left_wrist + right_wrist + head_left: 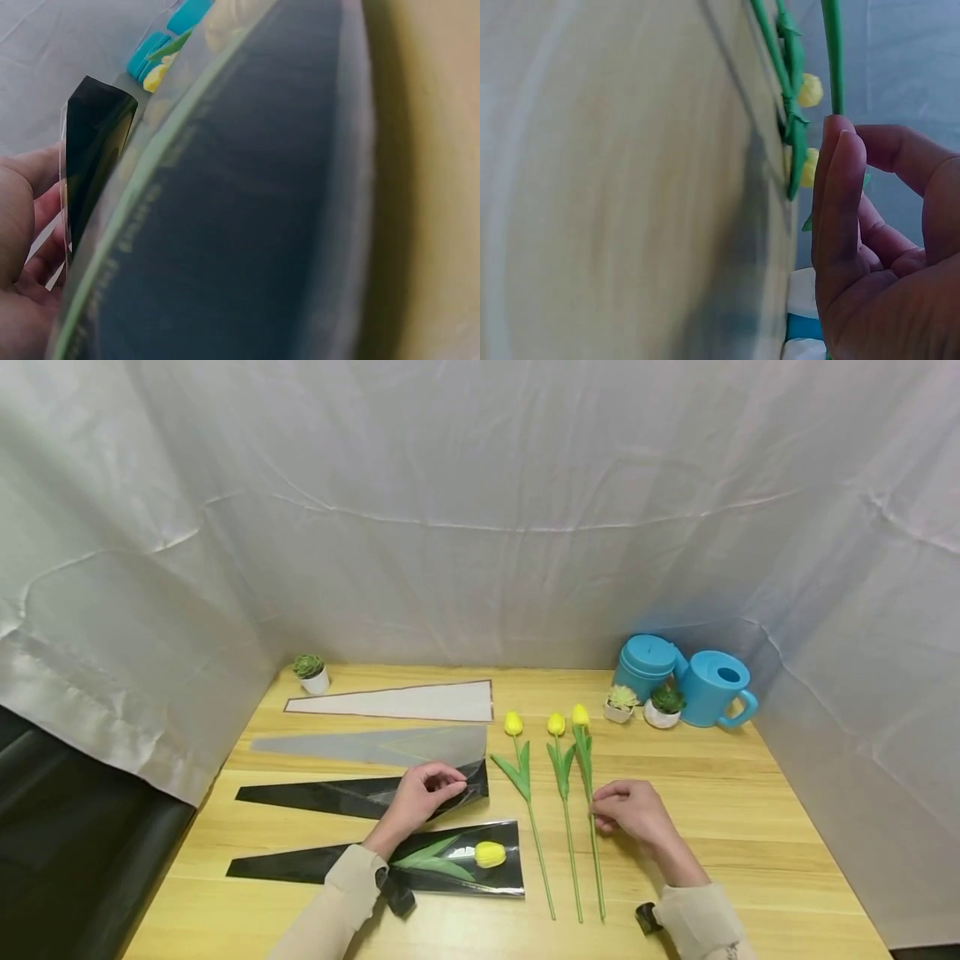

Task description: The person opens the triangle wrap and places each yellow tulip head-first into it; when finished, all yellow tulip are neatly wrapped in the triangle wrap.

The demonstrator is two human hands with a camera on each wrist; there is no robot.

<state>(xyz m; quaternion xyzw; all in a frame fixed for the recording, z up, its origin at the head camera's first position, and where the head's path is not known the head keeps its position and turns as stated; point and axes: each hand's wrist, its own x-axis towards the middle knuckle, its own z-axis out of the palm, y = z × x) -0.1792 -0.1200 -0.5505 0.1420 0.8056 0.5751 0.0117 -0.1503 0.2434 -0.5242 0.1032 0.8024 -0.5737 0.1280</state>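
In the head view my left hand [420, 795] pinches the wide end of a black flower sleeve [300, 796], whose clear front lifts there. The left wrist view shows the sleeve's raised corner [96, 135] beside my fingers. My right hand [636, 810] pinches the green stem of the rightmost yellow tulip [581, 717]; that stem [834, 60] stands out from the table in the right wrist view. Two more tulips, a middle one [556, 724] and a left one [513, 723], lie beside it. Nearest the front, another black sleeve [285, 865] holds a yellow tulip [490, 855].
Behind the held sleeve lie a grey translucent sleeve [337, 745] and a white one with a dark border [420, 702]. A potted succulent [313, 677] stands back left. At back right are a blue canister [643, 667], a blue watering can [708, 693] and two small potted plants [663, 708].
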